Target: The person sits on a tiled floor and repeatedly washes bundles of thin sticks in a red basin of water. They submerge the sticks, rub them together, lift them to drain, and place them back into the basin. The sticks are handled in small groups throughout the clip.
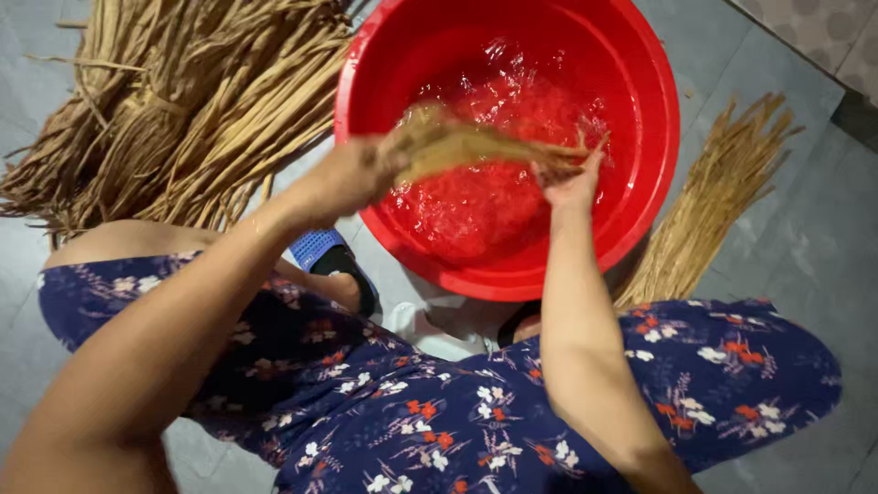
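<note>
A wet tan bundle of fibre strands (476, 146) lies level, gripped at both ends above rippling water.

Place: a home's wash area or yard floor, used for handwork with plant fibre.
Floor: grey tiled floor (796, 274), wet-looking, work done low on it.
Basin: large round red plastic basin (654, 137) of water set on the floor.
Material: heaps of dried tan plant stalks (183, 119) and a smaller bundle (713, 201).
Clothing: floral house clothes and slippers.
</note>
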